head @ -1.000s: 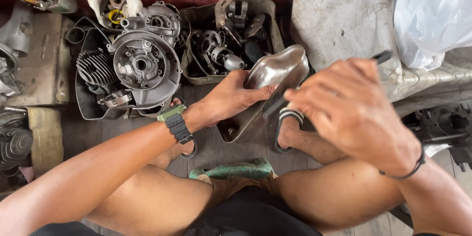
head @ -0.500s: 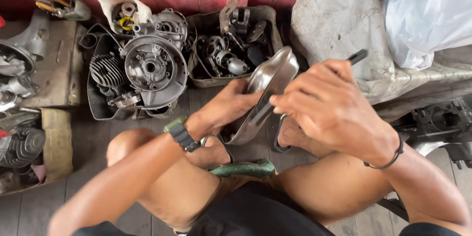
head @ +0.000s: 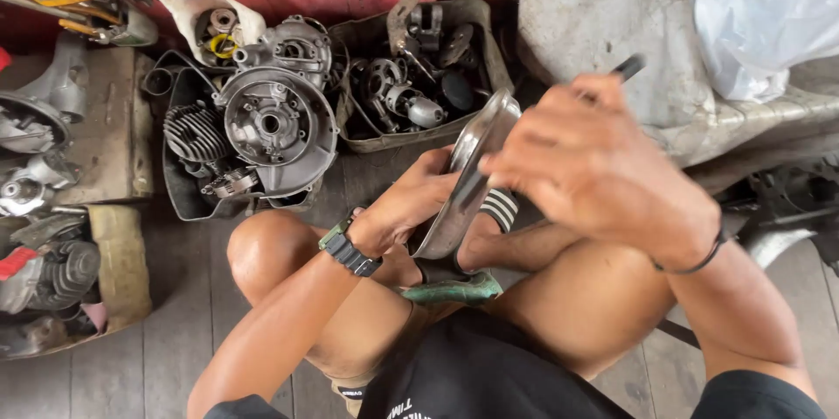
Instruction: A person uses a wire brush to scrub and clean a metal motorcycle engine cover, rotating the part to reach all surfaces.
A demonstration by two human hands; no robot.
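Observation:
I sit on a wooden floor with my knees up. My left hand [head: 411, 205], a dark green watch on its wrist, grips a shiny curved metal cover [head: 468, 174] by its left edge and holds it tilted on edge. My right hand [head: 594, 166] is closed around a thin dark tool [head: 627, 66] whose black end sticks out past my fingers at the upper right; the lower end runs down across the inside of the cover. A black band circles my right wrist.
A grey engine casing [head: 271, 126] with a finned cylinder lies in a black tray at the left. A dented box [head: 489, 26] of small engine parts stands behind the cover. A grey sack [head: 603, 8] and white plastic bag [head: 769, 17] are at the right. More engine parts fill the left edge.
The cover has tipped from lying fairly flat to standing more on edge. My right hand has lifted up and to the right with the tool. The view has shifted, so the trays sit further right.

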